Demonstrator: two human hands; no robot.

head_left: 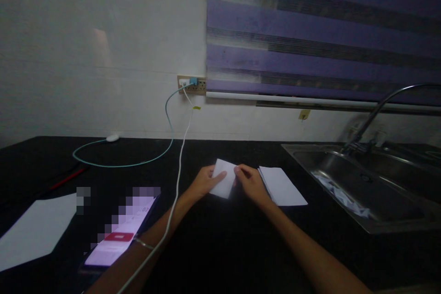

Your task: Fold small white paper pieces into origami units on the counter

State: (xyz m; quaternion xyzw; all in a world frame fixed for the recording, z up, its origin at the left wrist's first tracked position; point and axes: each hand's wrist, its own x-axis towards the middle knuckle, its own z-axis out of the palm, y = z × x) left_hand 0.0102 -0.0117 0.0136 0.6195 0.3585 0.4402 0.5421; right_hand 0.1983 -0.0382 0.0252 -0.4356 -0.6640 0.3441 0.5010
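Dim, grainy; faucet [386, 110] seemingly blurred.

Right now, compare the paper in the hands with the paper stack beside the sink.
The held paper is pinched by the left hand and right hand; the stack lies untouched. The held paper looks smaller and folded; the stack lies flat, layered. Both are white.

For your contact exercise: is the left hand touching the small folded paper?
Touching: the head view shows the left hand with its thumb lying on the small folded paper.
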